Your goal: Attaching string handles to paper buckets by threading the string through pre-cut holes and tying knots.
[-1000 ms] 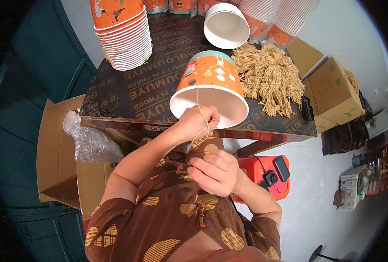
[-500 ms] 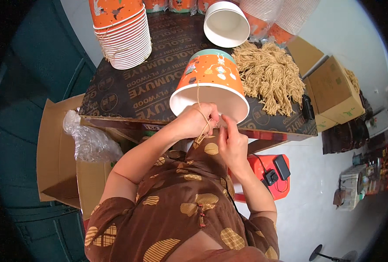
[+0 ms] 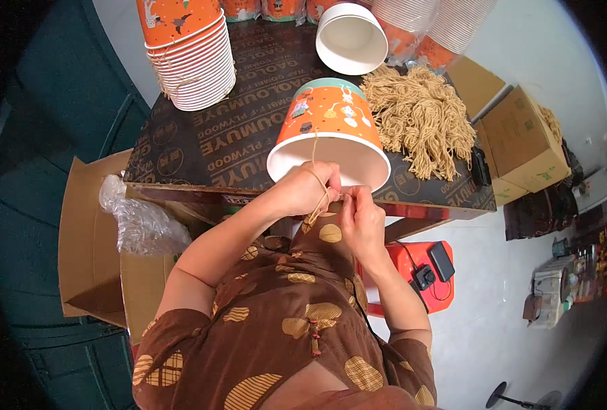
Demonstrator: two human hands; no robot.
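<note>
An orange paper bucket (image 3: 330,123) with cartoon prints lies on its side at the table's near edge, its white mouth facing me. A thin tan cord (image 3: 315,145) comes from the bucket's side, crosses my left hand (image 3: 310,188) and dangles in a loop below it. Closed in a pinch, my left hand grips the cord at the lower rim. My right hand (image 3: 362,222) is pinched too, fingertips almost meeting the left ones; the small bit between them is too hidden to name. A pile of tan cords (image 3: 423,126) lies right of the bucket.
On the dark plywood table (image 3: 201,147) stand a tall stack of nested buckets (image 3: 194,72) and a white bucket (image 3: 352,44) with its opening toward me. An open carton (image 3: 88,239) with clear plastic (image 3: 146,222) is at left. A red stool (image 3: 426,294) holds small black devices.
My right hand's fingers have drawn in slightly, with the forefinger more bent. The left hand stays at the rim, and the bucket has barely shifted.
</note>
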